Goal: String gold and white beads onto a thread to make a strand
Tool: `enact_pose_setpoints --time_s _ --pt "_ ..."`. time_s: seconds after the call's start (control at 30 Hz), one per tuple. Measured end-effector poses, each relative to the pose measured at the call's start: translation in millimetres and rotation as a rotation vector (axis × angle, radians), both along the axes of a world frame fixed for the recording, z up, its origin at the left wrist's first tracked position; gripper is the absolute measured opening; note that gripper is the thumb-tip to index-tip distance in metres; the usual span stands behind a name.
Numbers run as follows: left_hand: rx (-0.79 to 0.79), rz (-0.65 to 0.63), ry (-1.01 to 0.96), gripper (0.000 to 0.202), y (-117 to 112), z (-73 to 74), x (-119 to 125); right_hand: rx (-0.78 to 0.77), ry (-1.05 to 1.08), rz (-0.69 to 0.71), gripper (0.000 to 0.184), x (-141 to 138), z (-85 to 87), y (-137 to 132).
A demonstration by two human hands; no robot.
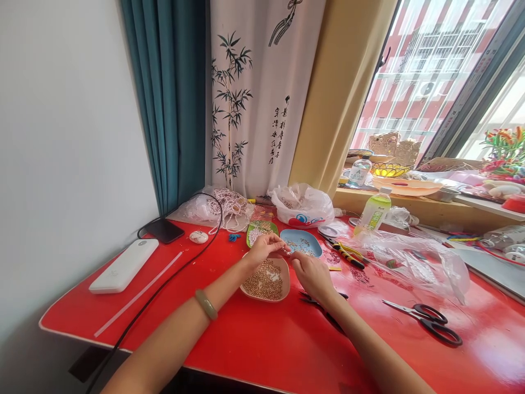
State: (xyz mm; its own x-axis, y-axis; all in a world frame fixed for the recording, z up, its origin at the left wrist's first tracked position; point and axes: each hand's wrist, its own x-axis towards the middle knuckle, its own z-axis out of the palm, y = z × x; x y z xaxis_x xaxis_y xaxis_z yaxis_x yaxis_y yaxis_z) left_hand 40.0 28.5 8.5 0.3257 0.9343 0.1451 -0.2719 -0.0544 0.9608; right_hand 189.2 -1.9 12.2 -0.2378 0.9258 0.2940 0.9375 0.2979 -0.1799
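My left hand (267,249) is closed in a pinch above the far rim of a pinkish bowl (266,299) holding many small gold beads (262,279). Close beside it, my right hand (311,272) is also closed, its fingertips almost meeting the left ones. Something tiny and pale shows between the two hands, too small to name. Just behind the hands sits a blue tray (315,241) with scattered gold beads. A green tray (249,241) of pink and gold beads is behind my left hand. Black-handled pliers (328,316) lie partly hidden under my right forearm.
Yellow-and-black pliers (348,254) and scissors (435,323) lie to the right, near clear plastic wrap (426,262) and a drink bottle (374,212). A white power bank (123,266), a phone (166,231) and a black cable (172,273) are at left. Plastic bags (303,205) stand behind.
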Motion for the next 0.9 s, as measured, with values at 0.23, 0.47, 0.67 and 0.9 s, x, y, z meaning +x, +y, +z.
enact_pose_setpoints --time_s 0.23,0.47,0.67,0.9 --pt "0.013 -0.016 0.015 0.022 2 -2.8 1 0.039 0.006 -0.034 0.042 -1 -2.8 0" --pt "0.030 0.012 0.056 0.022 3 -4.8 0 0.030 -0.088 -0.089 0.033 -1 -3.7 2" --pt "0.032 -0.005 0.050 0.021 4 -7.4 2 0.028 -0.084 -0.101 0.042 0 -1.8 1" --pt "0.029 -0.027 0.051 0.021 5 -11.9 3 -0.004 -0.090 -0.140 0.049 -1 -0.3 1"
